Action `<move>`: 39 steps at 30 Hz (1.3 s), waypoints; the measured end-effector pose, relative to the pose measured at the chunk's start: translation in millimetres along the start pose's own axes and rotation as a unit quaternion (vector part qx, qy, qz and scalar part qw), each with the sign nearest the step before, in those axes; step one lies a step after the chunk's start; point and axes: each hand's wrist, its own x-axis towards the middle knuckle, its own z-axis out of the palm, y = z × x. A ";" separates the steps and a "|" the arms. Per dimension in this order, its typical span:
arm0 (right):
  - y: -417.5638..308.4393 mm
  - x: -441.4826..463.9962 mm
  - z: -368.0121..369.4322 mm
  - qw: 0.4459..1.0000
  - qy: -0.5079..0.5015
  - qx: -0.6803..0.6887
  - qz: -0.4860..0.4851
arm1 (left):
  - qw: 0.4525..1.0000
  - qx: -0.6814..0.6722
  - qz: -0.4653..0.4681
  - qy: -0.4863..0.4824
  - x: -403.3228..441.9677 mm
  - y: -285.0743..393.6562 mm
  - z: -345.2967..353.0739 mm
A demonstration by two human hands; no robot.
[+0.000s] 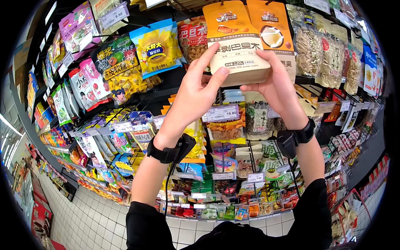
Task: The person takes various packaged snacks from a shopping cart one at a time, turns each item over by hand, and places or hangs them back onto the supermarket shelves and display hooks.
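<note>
An orange and cream snack pouch [235, 52] is at the top centre, upright against the hanging rack. My left hand [202, 85] grips its left edge, with the thumb on the lower front. My right hand [273, 83] holds the lower right side, its fingers curled around the edge and bottom. Behind it on the right hangs an orange pouch [273, 31] with a coconut picture. Just left are a red nut bag [192, 35] and a blue and yellow sunflower seed bag [156, 48].
Packed snack shelves curve around both sides, with bags of peanuts [329, 58] hanging at the right. A price tag [223, 113] sticks out below the hands. Lower racks hold many small packs. Tiled floor [96, 216] shows at the lower left.
</note>
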 end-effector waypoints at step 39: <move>110.3 -206.4 38.2 0.984 0.174 -0.007 0.022 | 0.973 -0.144 -0.165 0.073 -277.3 -43.7 -40.0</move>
